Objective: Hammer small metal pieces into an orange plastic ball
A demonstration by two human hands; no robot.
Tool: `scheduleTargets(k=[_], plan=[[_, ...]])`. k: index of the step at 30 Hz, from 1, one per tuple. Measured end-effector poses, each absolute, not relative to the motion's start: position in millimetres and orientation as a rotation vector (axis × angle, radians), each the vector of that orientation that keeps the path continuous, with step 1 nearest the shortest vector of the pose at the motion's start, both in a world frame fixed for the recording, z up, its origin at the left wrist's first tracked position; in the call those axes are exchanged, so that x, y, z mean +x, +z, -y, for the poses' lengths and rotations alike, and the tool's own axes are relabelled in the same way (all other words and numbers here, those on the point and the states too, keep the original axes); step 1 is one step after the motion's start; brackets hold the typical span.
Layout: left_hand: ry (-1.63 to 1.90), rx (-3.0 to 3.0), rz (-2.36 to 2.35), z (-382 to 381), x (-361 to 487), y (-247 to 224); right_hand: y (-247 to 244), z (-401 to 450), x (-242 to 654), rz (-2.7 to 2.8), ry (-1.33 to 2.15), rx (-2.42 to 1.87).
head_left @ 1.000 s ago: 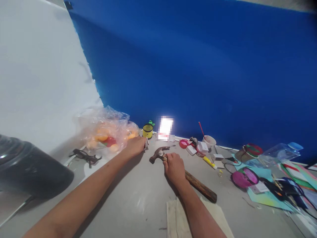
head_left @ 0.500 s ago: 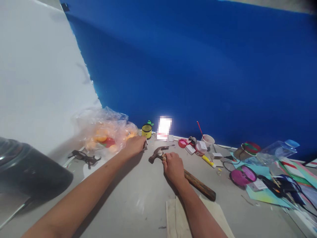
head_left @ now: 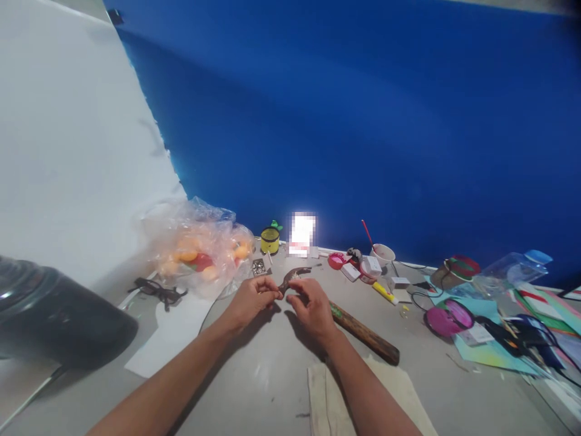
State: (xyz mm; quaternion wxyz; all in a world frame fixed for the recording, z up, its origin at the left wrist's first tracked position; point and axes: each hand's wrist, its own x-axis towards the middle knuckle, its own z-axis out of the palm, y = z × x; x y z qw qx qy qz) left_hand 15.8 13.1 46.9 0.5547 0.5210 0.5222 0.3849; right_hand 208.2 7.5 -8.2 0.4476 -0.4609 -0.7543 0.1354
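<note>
A claw hammer (head_left: 365,333) with a worn wooden handle lies slantwise on the grey table, its dark head behind my hands. My left hand (head_left: 254,303) is closed in a pinch near the hammer head; whatever is between its fingertips is too small to make out. Just to the right, my right hand (head_left: 314,307) hovers above the hammer's neck with thumb and fingers curved but apart, holding nothing visible. Beyond my left hand sits a small open box (head_left: 259,267) of shiny metal bits. A cream folded cloth (head_left: 381,393) lies under my right forearm.
To the left are a clear bag of orange items (head_left: 195,248), black glasses (head_left: 160,292) and a dark cylinder (head_left: 63,315). A yellow cup (head_left: 269,240) stands at the back. A yellow tube (head_left: 384,293), pink container (head_left: 448,318) and plastic bottle (head_left: 512,272) lie right.
My left hand has drawn back from the small box toward the hammer head, uncovering the box. My right hand has let go of the hammer and lifted slightly, fingers now apart.
</note>
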Motion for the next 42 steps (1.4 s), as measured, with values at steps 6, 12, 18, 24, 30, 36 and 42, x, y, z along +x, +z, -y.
scheduleTargets(k=[6, 12, 18, 24, 30, 36, 42], plan=[[0.947, 0.990, -1.156, -3.1, 26.9, 25.8, -11.9, -2.4, 197.8, 1.876, 0.462, -1.035], [0.930, 0.881, -1.013, -1.6, 26.8, 16.0, -9.4, -2.7, 201.0, 1.832, 0.590, -1.074], [0.973, 0.702, -0.794, -3.0, 19.8, 16.0, 2.8, -0.1, 203.1, 1.512, 0.921, -1.204], [0.991, 0.676, -0.720, 0.9, 18.4, 19.6, 3.5, -5.6, 207.3, 1.122, 1.152, -1.187], [1.017, 0.910, -0.837, 7.5, 23.0, 14.4, 1.7, -9.1, 207.3, 0.918, 1.312, -1.110], [1.072, 1.058, -0.894, 6.0, 22.2, 11.6, -0.4, -10.6, 210.7, 0.837, 1.535, -1.032], [1.064, 0.909, -0.820, 2.1, 21.3, 7.2, 0.2, -12.2, 213.9, 0.800, 1.636, -1.003]])
